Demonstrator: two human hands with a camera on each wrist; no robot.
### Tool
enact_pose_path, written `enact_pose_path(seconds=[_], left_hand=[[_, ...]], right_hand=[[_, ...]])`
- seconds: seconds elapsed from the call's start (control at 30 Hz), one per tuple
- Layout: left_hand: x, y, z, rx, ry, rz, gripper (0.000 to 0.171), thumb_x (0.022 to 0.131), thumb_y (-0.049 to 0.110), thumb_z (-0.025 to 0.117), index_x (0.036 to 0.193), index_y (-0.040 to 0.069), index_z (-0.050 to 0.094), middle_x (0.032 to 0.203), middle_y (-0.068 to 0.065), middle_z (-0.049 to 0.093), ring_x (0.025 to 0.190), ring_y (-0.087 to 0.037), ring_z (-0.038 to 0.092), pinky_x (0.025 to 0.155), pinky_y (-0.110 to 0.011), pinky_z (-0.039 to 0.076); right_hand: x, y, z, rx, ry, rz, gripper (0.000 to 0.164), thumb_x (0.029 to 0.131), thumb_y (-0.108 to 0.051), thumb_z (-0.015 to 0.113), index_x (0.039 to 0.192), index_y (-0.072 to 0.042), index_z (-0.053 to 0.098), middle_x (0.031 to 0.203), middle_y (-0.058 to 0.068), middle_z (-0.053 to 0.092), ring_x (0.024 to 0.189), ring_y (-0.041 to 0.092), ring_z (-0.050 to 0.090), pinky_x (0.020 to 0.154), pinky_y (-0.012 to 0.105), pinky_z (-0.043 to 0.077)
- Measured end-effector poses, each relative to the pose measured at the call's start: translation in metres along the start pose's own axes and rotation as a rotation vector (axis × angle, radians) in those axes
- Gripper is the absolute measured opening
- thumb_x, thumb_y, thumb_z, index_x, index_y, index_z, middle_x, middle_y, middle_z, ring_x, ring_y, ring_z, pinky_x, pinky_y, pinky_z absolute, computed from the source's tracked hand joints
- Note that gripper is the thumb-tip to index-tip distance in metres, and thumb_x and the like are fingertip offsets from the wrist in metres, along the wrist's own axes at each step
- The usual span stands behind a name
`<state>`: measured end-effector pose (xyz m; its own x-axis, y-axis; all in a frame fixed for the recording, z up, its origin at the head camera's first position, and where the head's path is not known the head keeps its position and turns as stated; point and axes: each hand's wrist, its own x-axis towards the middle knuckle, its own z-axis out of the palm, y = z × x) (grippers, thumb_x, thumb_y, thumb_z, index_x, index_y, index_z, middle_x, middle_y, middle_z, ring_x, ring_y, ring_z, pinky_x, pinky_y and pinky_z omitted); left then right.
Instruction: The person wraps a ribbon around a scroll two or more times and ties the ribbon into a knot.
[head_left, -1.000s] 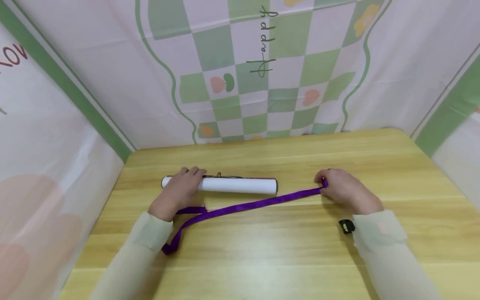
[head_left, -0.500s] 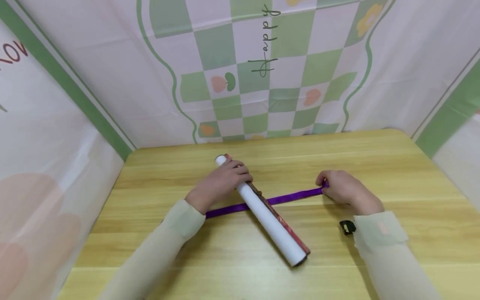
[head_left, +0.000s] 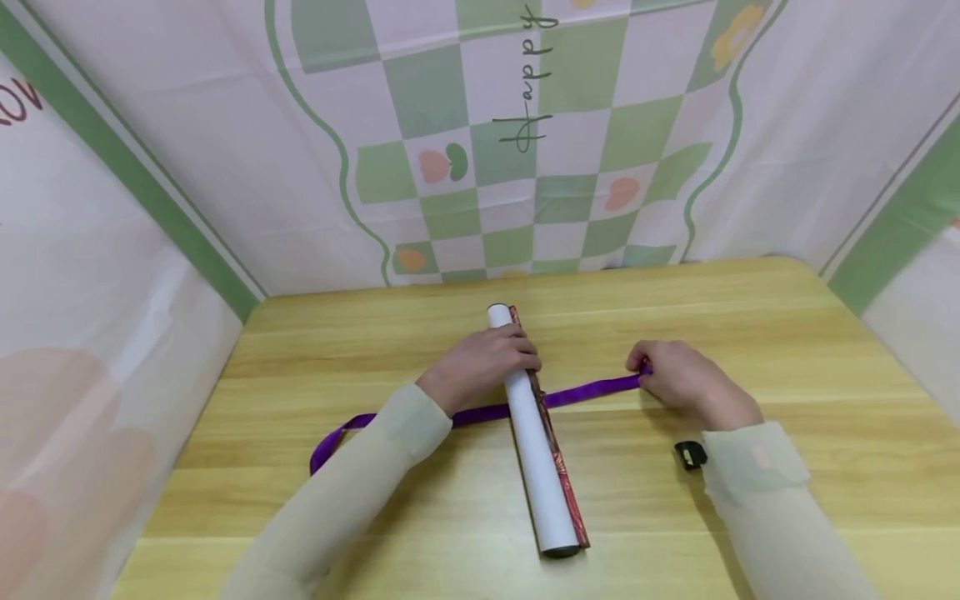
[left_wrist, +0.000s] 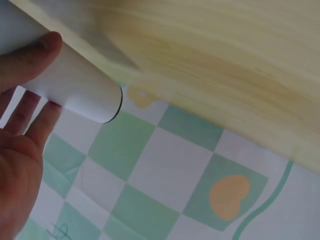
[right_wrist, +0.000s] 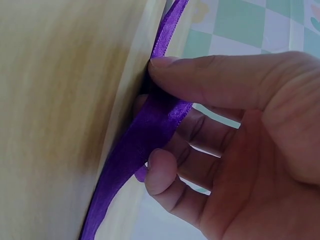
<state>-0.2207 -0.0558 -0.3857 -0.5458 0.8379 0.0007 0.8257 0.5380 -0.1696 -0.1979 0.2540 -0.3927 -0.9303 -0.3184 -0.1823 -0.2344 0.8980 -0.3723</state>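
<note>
A rolled-up scroll (head_left: 534,450), white with a dark red patterned edge along its right side, lies lengthwise on the table across a purple ribbon (head_left: 592,390). My left hand (head_left: 483,362) grips the scroll near its far end; in the left wrist view the thumb (left_wrist: 37,57) lies over the white roll (left_wrist: 82,82), fingers beneath. Off to the right, my right hand (head_left: 686,379) pinches the ribbon's end between thumb and fingers, as the right wrist view shows with the purple band (right_wrist: 145,130) running through the fingers. The ribbon's left end is partly hidden behind my left forearm.
The wooden table (head_left: 645,517) meets a hanging checkered cloth (head_left: 510,200) at the back. Beside my right sleeve sits a small black object (head_left: 690,455), seemingly at the wrist. More printed cloth hangs at both sides.
My left hand has carried the scroll rightward from beside the ribbon and turned it from crosswise to lengthwise, over the ribbon. The right hand has stayed in place with the ribbon end.
</note>
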Motion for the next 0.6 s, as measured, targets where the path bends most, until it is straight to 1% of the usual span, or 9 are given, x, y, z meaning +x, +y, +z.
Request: enact_pose_path(seconds=[0.13,0.2,0.27,0.33,0.4,0.47,0.53,0.6], left_hand=[[0.007,-0.002,0.005,0.071,-0.01,0.009,0.037,0.099,0.011,0.075,0.132,0.028,0.073,0.137,0.009,0.071,0.135,-0.015,0.059,0.115,-0.027,0.048],[0.008,-0.002,0.007,0.09,-0.029,0.007,0.038,0.098,0.012,0.075,0.133,0.029,0.073,0.138,0.009,0.071,0.136,-0.015,0.058,0.115,-0.026,0.048],[0.008,-0.001,0.009,0.083,-0.057,0.004,0.039,0.098,0.012,0.076,0.133,0.029,0.072,0.14,0.009,0.07,0.137,-0.015,0.058,0.115,-0.027,0.048],[0.008,-0.001,0.011,0.074,-0.085,0.003,0.04,0.099,0.012,0.075,0.134,0.03,0.071,0.142,0.009,0.068,0.139,-0.015,0.057,0.116,-0.027,0.047],[0.008,0.0,0.013,0.075,-0.105,0.008,0.041,0.099,0.012,0.075,0.136,0.03,0.07,0.144,0.009,0.067,0.141,-0.016,0.055,0.119,-0.028,0.045],[0.007,0.001,0.014,0.083,-0.107,0.009,0.043,0.099,0.013,0.076,0.138,0.03,0.069,0.147,0.009,0.065,0.143,-0.016,0.054,0.121,-0.029,0.042],[0.004,0.001,0.014,0.073,-0.101,0.001,0.046,0.099,0.014,0.075,0.142,0.029,0.066,0.151,0.007,0.062,0.147,-0.017,0.051,0.124,-0.031,0.039],[0.0,0.0,0.015,0.053,-0.085,-0.016,0.05,0.1,0.013,0.074,0.147,0.027,0.062,0.155,0.004,0.058,0.151,-0.02,0.048,0.127,-0.034,0.036]], right_hand=[[0.0,-0.002,0.0,0.005,-0.006,0.004,0.02,0.095,-0.001,0.061,0.113,-0.003,0.07,0.101,0.015,0.074,0.086,0.027,0.062,0.082,0.05,0.054],[-0.001,-0.003,0.001,0.008,-0.013,0.001,0.02,0.094,-0.001,0.063,0.113,-0.003,0.07,0.101,0.015,0.074,0.086,0.027,0.061,0.082,0.05,0.053],[-0.002,-0.006,0.0,-0.007,0.001,-0.016,0.02,0.093,-0.001,0.065,0.112,-0.002,0.071,0.102,0.015,0.073,0.089,0.03,0.063,0.085,0.052,0.054],[-0.004,-0.01,-0.001,-0.036,0.038,-0.025,0.019,0.094,-0.005,0.067,0.112,-0.002,0.072,0.104,0.016,0.072,0.095,0.034,0.065,0.089,0.057,0.053],[-0.005,-0.017,-0.002,-0.072,0.086,-0.032,0.02,0.094,-0.009,0.07,0.113,-0.003,0.074,0.112,0.019,0.07,0.106,0.041,0.063,0.094,0.064,0.049],[-0.004,-0.025,-0.001,-0.096,0.124,-0.047,0.022,0.095,-0.013,0.072,0.115,-0.006,0.075,0.119,0.021,0.069,0.114,0.047,0.06,0.097,0.069,0.045],[-0.002,-0.033,0.001,-0.084,0.124,-0.073,0.025,0.094,-0.014,0.075,0.117,-0.006,0.074,0.123,0.021,0.069,0.117,0.048,0.061,0.097,0.071,0.045],[0.001,-0.039,0.005,-0.067,0.094,-0.111,0.027,0.092,-0.014,0.077,0.118,-0.006,0.074,0.121,0.019,0.071,0.116,0.046,0.063,0.097,0.068,0.047]])
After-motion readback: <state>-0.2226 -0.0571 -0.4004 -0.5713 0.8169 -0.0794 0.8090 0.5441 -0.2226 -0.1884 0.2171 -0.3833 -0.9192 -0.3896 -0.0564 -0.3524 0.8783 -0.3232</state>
